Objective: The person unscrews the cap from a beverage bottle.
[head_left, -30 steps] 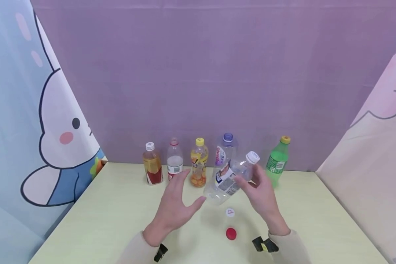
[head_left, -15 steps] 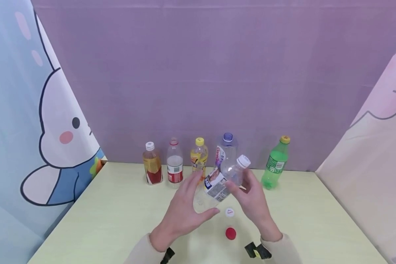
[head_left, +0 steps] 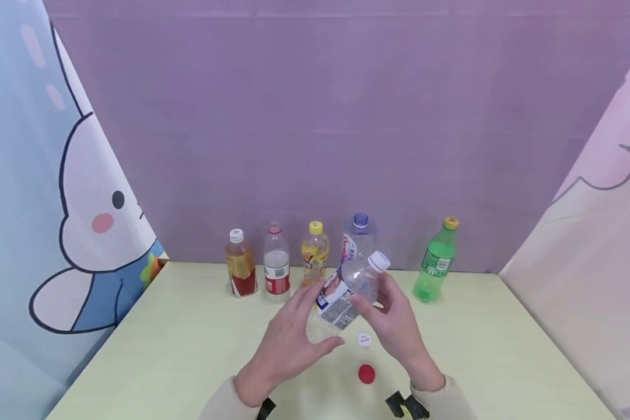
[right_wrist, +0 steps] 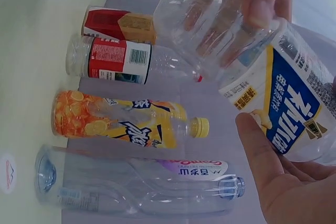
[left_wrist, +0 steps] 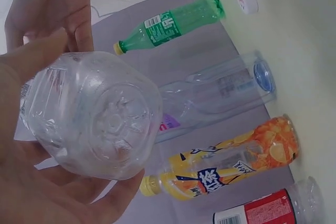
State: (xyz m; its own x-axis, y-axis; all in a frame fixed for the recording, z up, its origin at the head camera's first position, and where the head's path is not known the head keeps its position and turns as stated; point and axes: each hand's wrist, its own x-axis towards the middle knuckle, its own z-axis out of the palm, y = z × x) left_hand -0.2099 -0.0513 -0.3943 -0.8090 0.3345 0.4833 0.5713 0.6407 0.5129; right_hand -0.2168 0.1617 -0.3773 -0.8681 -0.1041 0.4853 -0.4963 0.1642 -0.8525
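Observation:
A clear plastic bottle (head_left: 337, 303) with a white cap (head_left: 379, 261) is held tilted above the table, its cap up and to the right. My right hand (head_left: 397, 326) grips it around the blue and white label (right_wrist: 294, 98), with the thumb across the label's front. At the lower end, my left hand (head_left: 289, 344) curls its thumb and fingers round the bottle; the ridged base (left_wrist: 118, 121) faces the left wrist camera. Below the hands, a loose white cap (head_left: 364, 339) and a red cap (head_left: 366, 374) lie on the table.
Along the back of the pale table (head_left: 178, 350) stand an amber-labelled bottle (head_left: 240, 265), a red-labelled bottle (head_left: 277, 271), a yellow-capped bottle (head_left: 315, 251) and an uncapped blue-tinted bottle (head_left: 350, 245). A green bottle (head_left: 436, 262) stands apart at right. Purple cloth (head_left: 315, 116) hangs behind.
The bottle has moved left and down towards me in my right hand. My left hand, apart from it a second ago, has come in and taken hold of its lower end.

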